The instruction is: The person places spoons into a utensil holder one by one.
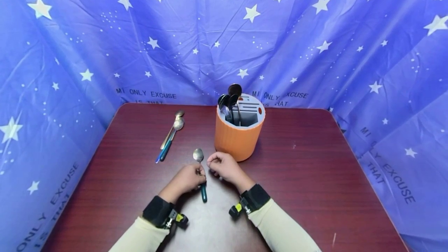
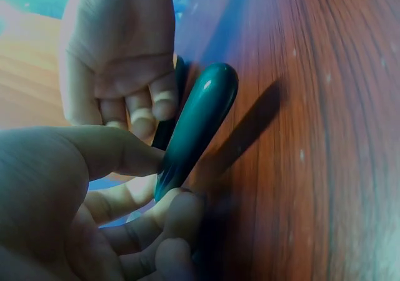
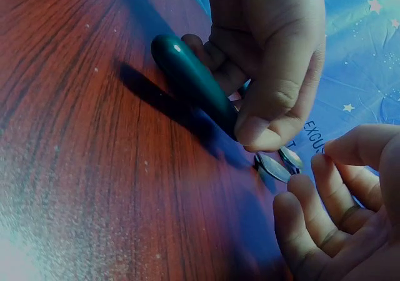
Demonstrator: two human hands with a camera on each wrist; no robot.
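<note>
My left hand (image 1: 188,177) pinches a metal spoon with a dark green handle (image 2: 199,125) between thumb and fingers. In the head view the spoon's bowl (image 1: 198,155) points away from me and the handle end toward me. The handle casts a shadow on the wood beside it. Just right of the spoon is my right hand (image 1: 225,166), its fingers loosely bent and holding nothing. In the right wrist view its fingertips (image 3: 290,209) lie close to the left hand.
An orange round holder (image 1: 238,141) with a grey slotted top stands behind my right hand, several dark utensils (image 1: 231,98) upright in it. More spoons (image 1: 171,137) with blue, green and gold-coloured handles lie at the left. Blue star-printed cloth (image 1: 210,30) hangs around the dark red table (image 1: 304,189).
</note>
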